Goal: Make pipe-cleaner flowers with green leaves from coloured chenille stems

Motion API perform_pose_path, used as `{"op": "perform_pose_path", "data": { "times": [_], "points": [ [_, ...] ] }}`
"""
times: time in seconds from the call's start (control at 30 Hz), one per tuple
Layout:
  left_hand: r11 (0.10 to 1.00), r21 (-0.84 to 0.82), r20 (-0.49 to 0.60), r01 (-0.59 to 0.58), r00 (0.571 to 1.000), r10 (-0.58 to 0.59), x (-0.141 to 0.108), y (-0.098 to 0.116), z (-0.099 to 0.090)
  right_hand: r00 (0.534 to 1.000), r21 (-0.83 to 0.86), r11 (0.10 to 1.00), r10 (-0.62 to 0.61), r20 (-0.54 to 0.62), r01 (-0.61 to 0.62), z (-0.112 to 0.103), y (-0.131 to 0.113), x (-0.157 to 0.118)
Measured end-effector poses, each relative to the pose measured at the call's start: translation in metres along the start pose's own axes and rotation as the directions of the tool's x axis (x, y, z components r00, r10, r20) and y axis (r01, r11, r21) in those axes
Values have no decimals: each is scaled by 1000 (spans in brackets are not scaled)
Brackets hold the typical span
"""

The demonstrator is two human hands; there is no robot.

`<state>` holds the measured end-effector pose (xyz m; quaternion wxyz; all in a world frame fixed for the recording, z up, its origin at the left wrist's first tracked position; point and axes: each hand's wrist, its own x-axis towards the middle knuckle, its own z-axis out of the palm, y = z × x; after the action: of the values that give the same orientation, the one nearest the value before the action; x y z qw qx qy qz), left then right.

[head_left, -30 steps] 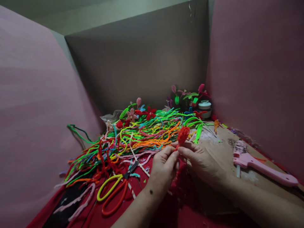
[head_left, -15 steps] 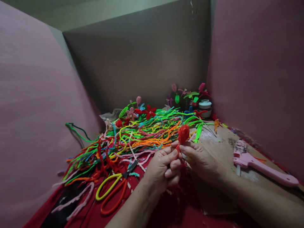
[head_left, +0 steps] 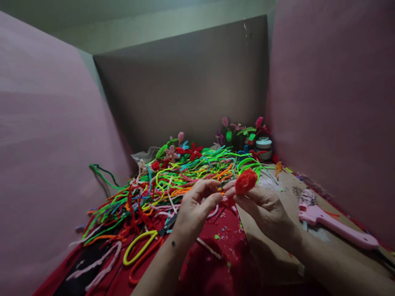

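We mark the red fuzzy flower (head_left: pixel 246 181) in the right hand (head_left: pixel 267 211), pinched low down between thumb and fingers, held up in front of the heap of fuzzy stems (head_left: pixel 188 176). Left hand (head_left: pixel 196 211) is just beside it, partly open, thumb and fingers parted, fingers curved, empty as far as we see; we can't tell if the two hands' fingertips touch. Scissors (head_left: pixel 161 232) lie left of the left hand on red cloth (head_left: pixel 228 246), blades partly hidden behind it. We tag a pink glue gun (head_left: pixel 342 230) right of the right hand, on brown board (head_left: pixel 291 191).
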<state>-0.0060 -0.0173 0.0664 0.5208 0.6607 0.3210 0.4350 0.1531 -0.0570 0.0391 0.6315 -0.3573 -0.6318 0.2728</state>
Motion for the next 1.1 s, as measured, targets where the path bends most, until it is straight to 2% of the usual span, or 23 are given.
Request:
{"op": "perform_pose_path", "data": {
  "times": [0.07,0.13,0.23,0.33,0.4,0.5,0.73,0.97,1.1],
  "points": [
    [997,5,9,-82,997,82,-4,10,-3,992,-132,984,-120,32,123,-2,-5,0],
    [981,35,93,-191,978,188,-11,24,-3,965,-220,941,-241,99,257,-3,-8,2],
    [915,140,226,-378,912,342,-19,45,-2,894,-275,852,-407,188,446,-4,-13,5],
    [822,270,375,-502,841,391,-22,57,-3,828,-300,773,-506,241,559,-4,-15,6],
    [780,322,420,-536,819,390,-22,60,-4,807,-308,747,-518,285,589,-4,-15,6],
    [762,356,445,-541,815,371,-23,64,-4,784,-309,723,-536,313,618,-3,-14,4],
    [776,450,463,-442,858,221,-31,70,-2,758,-333,682,-555,342,651,-3,-10,3],
    [729,489,555,-479,815,164,-31,73,-8,712,-390,598,-548,439,700,0,-14,3],
    [775,470,517,-422,843,145,-32,74,-7,692,-397,567,-569,445,721,2,-15,3]
  ]
}}
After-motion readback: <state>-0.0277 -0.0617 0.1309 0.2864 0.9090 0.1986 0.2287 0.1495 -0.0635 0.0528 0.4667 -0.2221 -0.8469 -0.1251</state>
